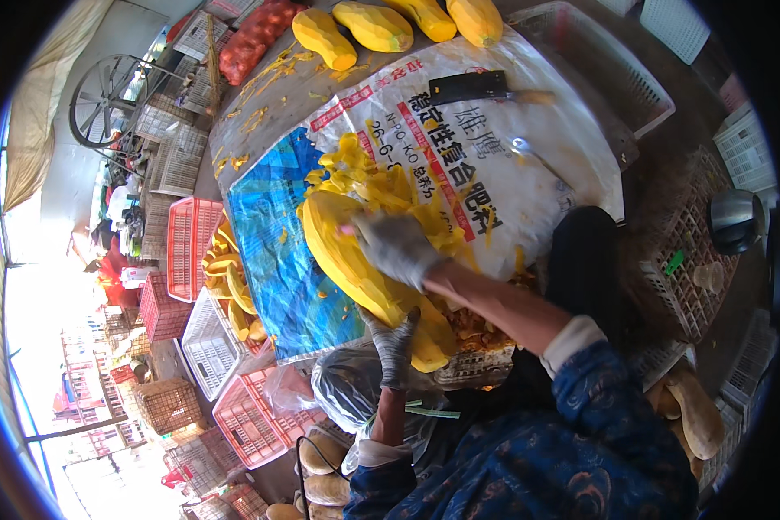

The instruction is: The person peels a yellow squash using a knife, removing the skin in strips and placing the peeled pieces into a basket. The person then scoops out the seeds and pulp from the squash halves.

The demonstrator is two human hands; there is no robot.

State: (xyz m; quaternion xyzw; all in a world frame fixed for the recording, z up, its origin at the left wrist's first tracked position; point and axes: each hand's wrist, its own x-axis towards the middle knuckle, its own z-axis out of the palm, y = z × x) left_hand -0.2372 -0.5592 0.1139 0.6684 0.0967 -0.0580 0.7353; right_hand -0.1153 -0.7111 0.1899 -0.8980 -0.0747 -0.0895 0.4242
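Note:
A large yellow squash, its skin pared off in long facets, lies slanted over the near edge of the sacking. My left hand, in a grey knit glove, grips its lower side near the closer end. On its upper side is my right hand, also gloved and blurred by motion. The fingers close on a small tool with a pink part, likely a peeler; most of it is hidden. Beyond the squash spreads a heap of yellow peelings.
A cleaver lies on the printed woven sack. Several pared squashes line the table's far edge, by a red net bag. Left stands a crate of yellow pieces; unpeeled squashes sit at right.

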